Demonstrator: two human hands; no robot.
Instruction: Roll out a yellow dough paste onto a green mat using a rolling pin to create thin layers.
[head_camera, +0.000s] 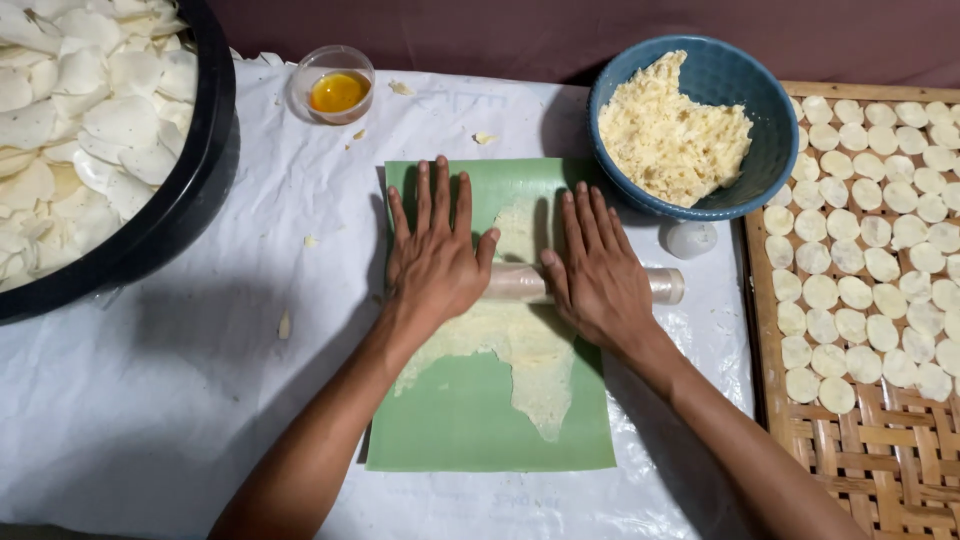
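Note:
My left hand (432, 255) and my right hand (600, 268) lie flat, palms down and fingers spread, on a pale plastic-wrapped rolling pin (517, 283). The pin lies crosswise on a green mat (470, 420). A thin, ragged sheet of pale yellow dough (520, 350) is spread on the mat under and in front of the pin. The pin's right end (667, 285) sticks out past my right hand.
A blue bowl (760, 95) of crumbly dough stands at the back right. A woven bamboo tray (890, 450) on the right carries several dough discs. A black tub (190, 190) of white discs is at the left, and a small cup of yellow oil (337, 90) behind the mat.

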